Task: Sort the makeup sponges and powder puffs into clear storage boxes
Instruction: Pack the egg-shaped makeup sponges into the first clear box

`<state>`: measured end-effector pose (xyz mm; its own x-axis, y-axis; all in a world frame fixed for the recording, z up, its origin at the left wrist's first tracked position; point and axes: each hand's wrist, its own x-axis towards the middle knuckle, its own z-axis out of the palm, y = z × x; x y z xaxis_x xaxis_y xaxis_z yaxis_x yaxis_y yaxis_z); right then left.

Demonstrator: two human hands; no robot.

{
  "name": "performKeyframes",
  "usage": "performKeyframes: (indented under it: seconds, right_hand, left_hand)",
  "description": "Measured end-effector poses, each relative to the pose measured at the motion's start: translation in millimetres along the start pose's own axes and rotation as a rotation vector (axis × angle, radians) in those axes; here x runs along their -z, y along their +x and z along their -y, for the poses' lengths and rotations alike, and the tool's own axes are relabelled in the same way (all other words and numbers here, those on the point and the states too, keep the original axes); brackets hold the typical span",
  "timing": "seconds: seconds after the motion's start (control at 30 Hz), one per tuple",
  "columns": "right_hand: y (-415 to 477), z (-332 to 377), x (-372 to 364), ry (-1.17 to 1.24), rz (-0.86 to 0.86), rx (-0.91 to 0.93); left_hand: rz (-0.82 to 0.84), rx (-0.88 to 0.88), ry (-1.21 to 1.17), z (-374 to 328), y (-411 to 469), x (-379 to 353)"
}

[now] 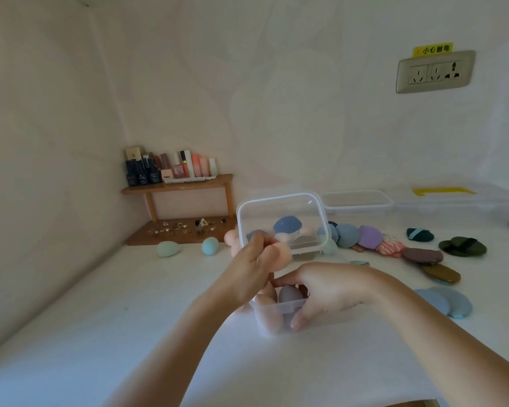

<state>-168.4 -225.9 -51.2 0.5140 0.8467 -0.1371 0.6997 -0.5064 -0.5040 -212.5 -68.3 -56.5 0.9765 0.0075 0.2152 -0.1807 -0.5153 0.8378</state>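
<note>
L grip (pixel 247 271) pinches peach sponge (pixel 281 254), just above far-left of small clear box (pixel 276 308) | R grip (pixel 326 292) curled round box's right wall, on desk (pixel 130 318) | drop = down+near, L nearer

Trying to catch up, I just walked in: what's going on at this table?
A person is sorting makeup sponges. The right hand steadies a small clear box that already holds peach and grey sponges, while the left hand pinches a peach sponge just above it, beside a clear lid tipped up on edge. A row of powder puffs and two teal sponges lie loose on the table.
</note>
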Motion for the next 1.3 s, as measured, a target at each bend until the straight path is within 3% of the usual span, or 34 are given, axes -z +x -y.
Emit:
performKeyframes:
  seconds: [0.27,0.47,0.6,0.73,0.83,1.03,1.17,1.3]
  right_hand:
    - [-22,9,-1,-0.053,-0.008,-0.119]
    - [-22,1,-1,0.114,-0.096,-0.136]
    - [-21,-1,-1,0.255,-0.149,-0.05]
    - [-22,-1,4,0.463,-0.134,-0.024]
    - [-19,0,3,0.355,-0.147,-0.093]
    - [-12,2,1,0.291,-0.221,-0.229]
    - [-9,2,0,0.269,-0.183,-0.207]
    - [-10,1,0,0.311,-0.162,-0.163]
  left_hand:
    - [0.079,-0.068,0.465,1,-3,-1]
    - [0.083,0.05,0.458,7,1,3]
    - [0.131,0.007,0.553,0,-3,6]
    - [0.283,-0.056,0.662,-4,-6,9]
    - [0.346,-0.05,0.678,-4,-6,9]
    - [0.254,0.002,0.615,1,1,10]
    - [0.236,0.019,0.505,-1,-4,22]
    - [-0.035,-0.016,0.273,-3,-8,50]
